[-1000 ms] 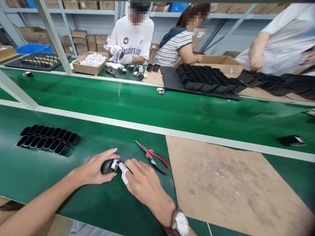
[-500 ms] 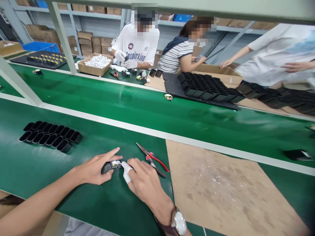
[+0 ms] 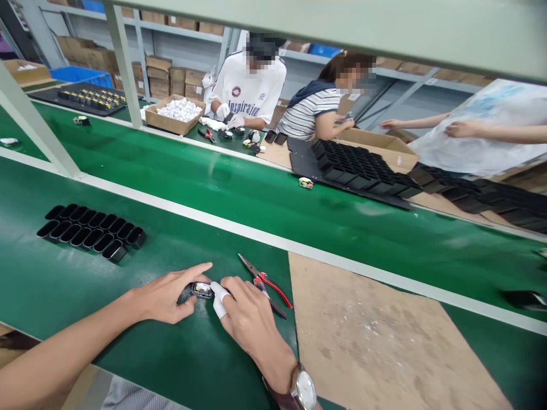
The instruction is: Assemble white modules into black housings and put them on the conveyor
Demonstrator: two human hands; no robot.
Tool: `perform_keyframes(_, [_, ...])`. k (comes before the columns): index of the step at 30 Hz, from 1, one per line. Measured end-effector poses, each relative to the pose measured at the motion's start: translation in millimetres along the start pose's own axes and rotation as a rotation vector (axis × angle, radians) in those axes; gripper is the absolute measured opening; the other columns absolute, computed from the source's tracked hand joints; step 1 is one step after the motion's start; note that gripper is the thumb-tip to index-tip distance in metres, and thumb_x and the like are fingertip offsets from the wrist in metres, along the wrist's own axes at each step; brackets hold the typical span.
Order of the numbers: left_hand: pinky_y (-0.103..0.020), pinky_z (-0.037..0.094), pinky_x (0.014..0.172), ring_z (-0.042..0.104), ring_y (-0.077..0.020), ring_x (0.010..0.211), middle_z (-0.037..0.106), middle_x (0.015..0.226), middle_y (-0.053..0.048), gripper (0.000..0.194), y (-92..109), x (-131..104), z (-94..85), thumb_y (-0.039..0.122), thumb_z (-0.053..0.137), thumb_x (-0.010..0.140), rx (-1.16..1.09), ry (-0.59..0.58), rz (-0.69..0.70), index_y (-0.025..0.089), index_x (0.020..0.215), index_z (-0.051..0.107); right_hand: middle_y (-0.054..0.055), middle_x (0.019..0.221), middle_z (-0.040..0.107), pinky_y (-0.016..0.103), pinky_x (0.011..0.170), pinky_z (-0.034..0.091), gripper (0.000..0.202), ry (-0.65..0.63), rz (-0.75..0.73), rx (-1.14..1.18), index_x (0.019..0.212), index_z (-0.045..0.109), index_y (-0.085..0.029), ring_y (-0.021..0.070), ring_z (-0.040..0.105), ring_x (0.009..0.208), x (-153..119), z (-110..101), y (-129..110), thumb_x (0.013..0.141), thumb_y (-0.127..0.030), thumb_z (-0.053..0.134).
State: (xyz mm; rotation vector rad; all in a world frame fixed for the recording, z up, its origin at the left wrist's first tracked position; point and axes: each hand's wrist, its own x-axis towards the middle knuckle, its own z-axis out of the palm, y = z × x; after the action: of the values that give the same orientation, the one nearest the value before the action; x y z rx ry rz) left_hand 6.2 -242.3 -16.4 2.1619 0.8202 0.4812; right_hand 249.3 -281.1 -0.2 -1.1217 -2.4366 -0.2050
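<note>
A small oval black plastic case [image 3: 201, 290] stands on the green bench with its opening up. White and yellow electronic parts show inside it. My left hand [image 3: 164, 296] curls round the case's left and far sides, its index finger stretched out past it and its thumb at the near side. My right hand [image 3: 245, 307], with white finger cots on its thumb and index finger, has its fingertips closed at the case's right end. Those fingertips partly hide that end. Long-nose pliers [image 3: 265, 285] with red and black handles lie just beyond my right hand, jaws slightly apart.
Two rows of empty black cases [image 3: 92, 230] stand at the left. A worn brown board [image 3: 384, 336] covers the bench at right. Beyond a white rail [image 3: 205, 213] runs a green conveyor belt [image 3: 205, 171] carrying small assemblies. Co-workers sit across it, near a box of white parts [image 3: 171, 117].
My view has tilted slightly upward. My hands stay round the case; the right fingertips have shifted slightly at its end. Small assemblies on the belt have moved right.
</note>
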Motion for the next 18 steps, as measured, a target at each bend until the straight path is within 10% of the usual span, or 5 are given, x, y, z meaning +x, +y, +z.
perform_keyframes(13, [-0.038, 0.054, 0.111, 0.066, -0.0242, 0.130, 0.069, 0.142, -0.003, 0.087, -5, -2, 2.3, 0.011, 0.056, 0.093, -0.009, 0.025, 0.000, 0.033, 0.167, 0.017, 0.008, 0.099, 0.067, 0.034, 0.069, 0.047, 0.020, 0.073, 0.115, 0.092, 0.110, 0.068, -0.015, 0.0193, 0.061, 0.080, -9, 1, 14, 0.102, -0.010, 0.051])
perform_keyframes(18, [-0.037, 0.057, 0.106, 0.070, -0.0251, 0.120, 0.072, 0.130, -0.007, 0.054, -6, -1, -1.1, 0.017, 0.064, 0.095, 0.040, 0.074, 0.067, 0.027, 0.147, 0.053, 0.008, 0.092, 0.066, 0.036, 0.072, 0.050, 0.025, 0.005, 0.192, -0.039, 0.104, 0.071, -0.016, 0.0220, 0.062, 0.080, -20, 17, 26, 0.099, -0.007, 0.048])
